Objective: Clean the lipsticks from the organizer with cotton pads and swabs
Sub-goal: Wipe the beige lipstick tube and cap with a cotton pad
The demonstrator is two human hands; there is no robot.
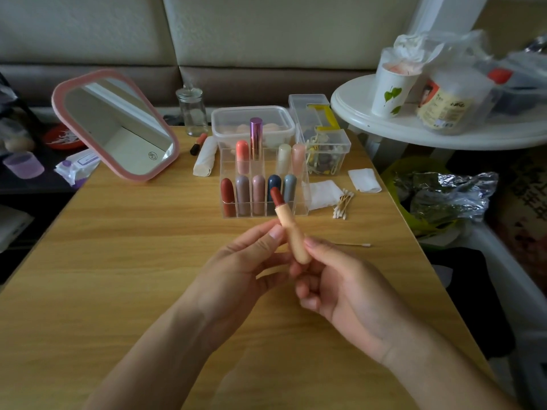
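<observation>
Left hand (236,270) and right hand (334,279) both pinching uncapped lipstick (291,229) above desk (118,261), in front of organizer (263,184). Step: inspection. Next: fetch swab (353,245); wipe bullet base gently.

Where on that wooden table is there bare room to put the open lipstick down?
The widest bare patch of table lies between the mirror, the organizer and the left hand. The near edge below both wrists is bare too. It is crowded right of the organizer: cotton pads, swabs, a lone swab.
</observation>
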